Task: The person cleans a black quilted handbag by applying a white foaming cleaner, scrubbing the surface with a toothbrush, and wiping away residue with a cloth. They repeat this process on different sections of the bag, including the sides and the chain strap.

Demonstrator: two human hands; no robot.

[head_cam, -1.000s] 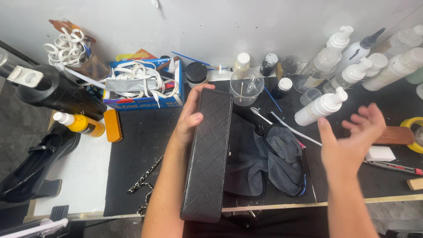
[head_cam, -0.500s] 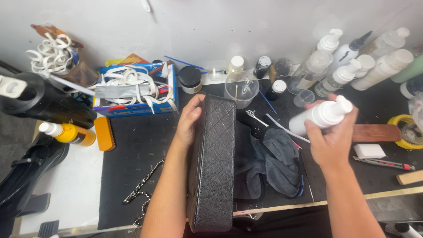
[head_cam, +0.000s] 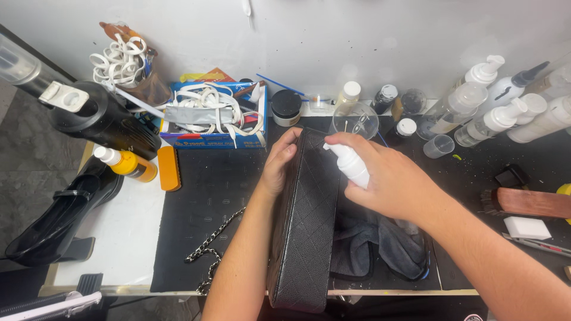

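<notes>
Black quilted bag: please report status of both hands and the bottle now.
Left hand grips black quilted bag at its far end, bag standing on edge. Right hand holds white pump bottle, nozzle at the bag. Grey cloth lies beside the bag.

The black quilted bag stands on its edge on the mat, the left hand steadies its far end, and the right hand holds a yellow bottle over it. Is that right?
Not quite: the bottle in the right hand is white, with a pump top, as the head view shows. The yellow bottle lies untouched to the left of the mat. The rest holds: the black quilted bag stands on edge, with the left hand at its far end.
</notes>
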